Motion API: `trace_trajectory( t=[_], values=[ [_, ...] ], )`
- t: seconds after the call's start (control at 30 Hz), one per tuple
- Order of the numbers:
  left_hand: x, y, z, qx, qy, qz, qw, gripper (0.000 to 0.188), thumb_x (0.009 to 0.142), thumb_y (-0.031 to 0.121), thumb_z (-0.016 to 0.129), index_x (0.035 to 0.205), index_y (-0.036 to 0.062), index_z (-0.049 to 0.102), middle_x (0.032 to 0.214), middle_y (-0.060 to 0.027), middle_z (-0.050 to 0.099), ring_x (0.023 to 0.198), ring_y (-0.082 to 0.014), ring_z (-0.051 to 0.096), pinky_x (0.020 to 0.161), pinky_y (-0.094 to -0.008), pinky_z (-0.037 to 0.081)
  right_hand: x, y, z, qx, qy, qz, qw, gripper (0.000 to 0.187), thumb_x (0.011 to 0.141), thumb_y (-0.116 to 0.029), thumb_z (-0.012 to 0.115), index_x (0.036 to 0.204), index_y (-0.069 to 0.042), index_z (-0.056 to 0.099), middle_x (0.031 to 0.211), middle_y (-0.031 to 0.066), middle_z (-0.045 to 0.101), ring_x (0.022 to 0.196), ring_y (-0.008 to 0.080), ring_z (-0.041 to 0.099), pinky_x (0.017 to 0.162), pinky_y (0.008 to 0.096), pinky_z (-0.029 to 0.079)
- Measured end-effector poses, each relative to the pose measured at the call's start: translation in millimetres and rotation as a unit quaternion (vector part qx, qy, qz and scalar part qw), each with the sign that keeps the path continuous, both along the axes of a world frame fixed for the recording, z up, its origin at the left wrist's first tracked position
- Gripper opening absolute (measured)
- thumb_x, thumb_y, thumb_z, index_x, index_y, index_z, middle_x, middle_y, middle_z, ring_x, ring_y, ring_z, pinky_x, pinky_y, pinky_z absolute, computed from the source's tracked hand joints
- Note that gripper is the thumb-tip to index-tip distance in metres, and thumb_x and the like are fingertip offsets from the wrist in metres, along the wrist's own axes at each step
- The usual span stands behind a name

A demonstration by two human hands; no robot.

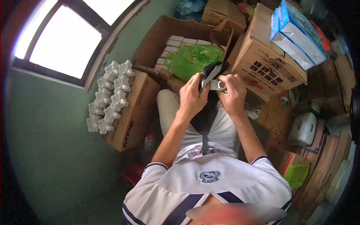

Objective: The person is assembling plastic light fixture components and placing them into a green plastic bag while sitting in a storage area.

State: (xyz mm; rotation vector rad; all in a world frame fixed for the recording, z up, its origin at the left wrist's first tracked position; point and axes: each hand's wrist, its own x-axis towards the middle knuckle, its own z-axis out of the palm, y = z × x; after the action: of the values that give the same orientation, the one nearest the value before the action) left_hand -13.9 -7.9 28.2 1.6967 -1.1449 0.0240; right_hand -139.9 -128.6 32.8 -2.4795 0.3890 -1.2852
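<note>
In front of my knees, both hands are raised close together. My left hand [193, 95] is closed round a black-and-white piece [212, 71], whose dark, soft-looking top sticks up past my fingers; its kind is unclear. Between the hands sits a small white part [216, 84] with a round end, and the fingers of my right hand [233, 92] pinch it. Whether the two pieces are joined is hidden by my fingers. Just beyond the hands, a green plastic bag [193, 58] lies over small white boxes [172, 48] in an open carton [152, 41].
At left, several white plastic fittings [110, 97] stand in rows on a cardboard box [131, 112] by the wall. A large carton [268, 60] at right carries blue-and-white boxes [298, 35]. A white plastic stool or container [303, 129] and a bright green basket [298, 174] lie farther right.
</note>
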Motion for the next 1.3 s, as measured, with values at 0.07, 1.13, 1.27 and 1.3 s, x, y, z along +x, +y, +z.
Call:
trace_trajectory(
  t=[0.07,1.13,1.27,1.3],
  values=[
    [-2.5,2.4,-27.4,0.009,0.254,-0.015,0.967,0.026,0.102,0.015,0.061,0.121,-0.0019,0.061,0.098,-0.0145,0.068,0.089,-0.0213,0.066,0.079,-0.0352,0.052,5.0,-0.5,0.6,-0.053,0.033,0.016,0.998,0.043,0.070,-0.001,0.076,0.112,-0.008,0.066,0.095,0.0032,0.067,0.090,0.0271,0.060,0.080,0.0420,0.044],
    [-67.4,301.5,41.8,0.262,0.118,0.254,0.923,0.093,0.073,0.031,0.090,0.151,0.0020,0.048,0.132,-0.0219,0.058,0.111,-0.0395,0.069,0.097,-0.0482,0.056,16.8,204.1,-91.9,0.768,0.187,0.330,0.516,0.036,0.098,-0.026,0.078,0.124,-0.002,0.068,0.108,0.0050,0.073,0.095,0.0136,0.070,0.082,0.0323,0.056],
    [-60.7,310.4,47.9,0.152,0.052,0.206,0.965,0.108,0.067,0.031,0.095,0.158,0.0070,0.042,0.146,-0.0225,0.051,0.135,-0.0402,0.055,0.115,-0.0469,0.047,28.9,220.1,-74.8,0.687,0.174,0.305,0.636,0.037,0.093,-0.025,0.084,0.118,-0.001,0.070,0.104,0.0039,0.073,0.092,0.0117,0.068,0.082,0.0303,0.055],
    [-63.8,306.6,47.7,0.152,0.052,0.193,0.968,0.109,0.066,0.029,0.095,0.159,0.0078,0.041,0.149,-0.0223,0.049,0.139,-0.0407,0.052,0.118,-0.0466,0.045,31.3,228.3,-66.1,0.686,0.182,0.308,0.633,0.037,0.093,-0.025,0.084,0.118,-0.001,0.070,0.104,0.0039,0.073,0.092,0.0117,0.068,0.082,0.0303,0.055]
  ],
)
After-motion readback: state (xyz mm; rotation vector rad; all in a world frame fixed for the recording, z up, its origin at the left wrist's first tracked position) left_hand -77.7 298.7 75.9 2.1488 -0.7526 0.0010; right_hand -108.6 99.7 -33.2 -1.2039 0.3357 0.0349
